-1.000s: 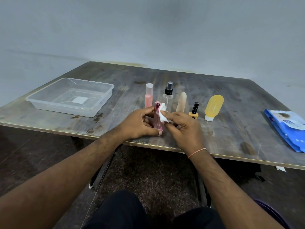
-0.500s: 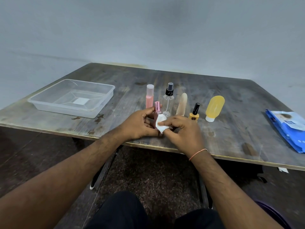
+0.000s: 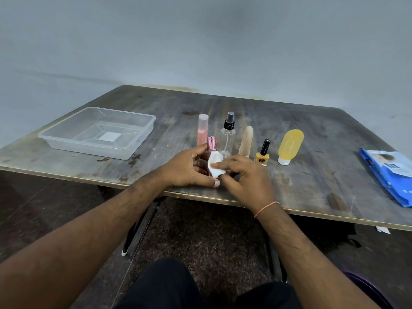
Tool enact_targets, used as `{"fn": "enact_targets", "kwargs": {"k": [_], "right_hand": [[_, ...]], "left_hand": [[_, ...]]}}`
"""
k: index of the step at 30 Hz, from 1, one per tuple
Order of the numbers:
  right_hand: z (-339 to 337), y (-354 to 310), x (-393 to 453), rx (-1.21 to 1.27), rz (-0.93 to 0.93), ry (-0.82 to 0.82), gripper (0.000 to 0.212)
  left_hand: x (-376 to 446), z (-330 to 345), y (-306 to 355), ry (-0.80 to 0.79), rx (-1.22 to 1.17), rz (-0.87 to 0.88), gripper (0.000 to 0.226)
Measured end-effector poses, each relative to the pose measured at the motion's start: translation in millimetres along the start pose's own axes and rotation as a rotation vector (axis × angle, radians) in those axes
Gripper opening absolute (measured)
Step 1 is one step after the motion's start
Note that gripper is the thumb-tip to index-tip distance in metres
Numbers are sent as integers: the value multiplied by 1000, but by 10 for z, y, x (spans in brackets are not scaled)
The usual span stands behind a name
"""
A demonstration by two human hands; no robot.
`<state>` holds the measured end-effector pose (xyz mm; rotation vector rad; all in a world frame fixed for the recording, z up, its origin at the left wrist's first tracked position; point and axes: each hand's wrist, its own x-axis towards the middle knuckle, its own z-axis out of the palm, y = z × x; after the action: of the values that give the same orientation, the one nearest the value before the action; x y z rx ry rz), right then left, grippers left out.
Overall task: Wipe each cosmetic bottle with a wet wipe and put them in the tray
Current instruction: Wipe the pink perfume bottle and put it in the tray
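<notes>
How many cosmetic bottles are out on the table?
6. The pink bottle is in the left hand; behind stand the peach tube, clear sprayer, beige tube, nail polish and yellow bottle.

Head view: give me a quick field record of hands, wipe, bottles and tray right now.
left hand: holds pink bottle upright
right hand: presses wet wipe on that bottle
tray: clear, no bottles inside, left on table
waiting row: pink tube, spray bottle, beige tube, nail polish, yellow bottle
wipe pack: far right
</notes>
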<state>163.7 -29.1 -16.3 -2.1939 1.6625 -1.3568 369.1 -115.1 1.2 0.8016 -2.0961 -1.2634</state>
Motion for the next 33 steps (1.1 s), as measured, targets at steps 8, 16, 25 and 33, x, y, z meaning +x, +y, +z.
{"fn": "enact_targets", "kwargs": {"k": [8,16,25,33], "right_hand": [[21,17,7,0,-4,-62,16],[11,5,7,20,-12,-137,24],[7,21,9,188,102,-72,19],[26,38,33,241,126,50,19]], "left_hand": [[48,24,-30,67,3,-37,67],[59,24,-95,88,51,-28,57],[85,8,-120,71,-102,-69,33],[38,-8,-94,14,-90,-44,42]]}}
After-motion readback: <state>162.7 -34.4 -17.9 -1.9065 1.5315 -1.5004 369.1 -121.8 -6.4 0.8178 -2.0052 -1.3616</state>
